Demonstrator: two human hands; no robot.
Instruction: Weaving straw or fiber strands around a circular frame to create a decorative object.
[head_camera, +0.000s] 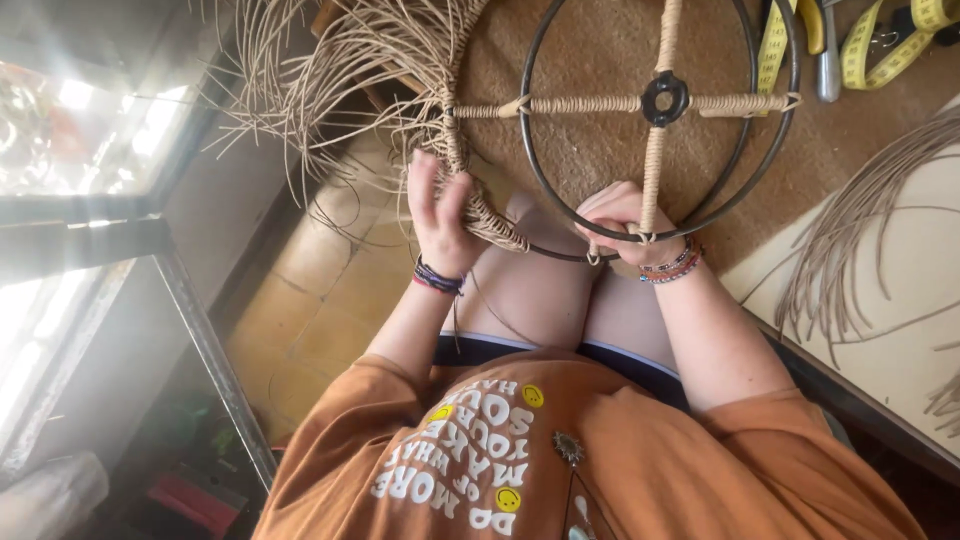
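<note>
Orange shirt (600, 470) up close, ring frame (760, 150) resting on the knees. Left hand (440, 215), fingers half-spread, pinches the woven rattan band (490, 222) on the rim; loose strands (330, 70) look springy. Right hand (625, 220) is curled tight round the wrapped spoke (655, 175). Frame seems stiff and light, so I'd grip the rim.

the metal ring (560, 215) is black, and its hub (665, 97) is black too. the four spokes (590, 104) inside the ring are wrapped in pale tan cord. left of the ring, the loose cane strands (330, 70) are straw beige. under the ring, the mat (600, 40) is brown and speckled. right of the ring lies a yellow tape measure (860, 45). below the ring, the shirt (640, 470) is orange with white lettering and yellow smiley faces. the bracelets (672, 267) are red and multicoloured beads.
</note>
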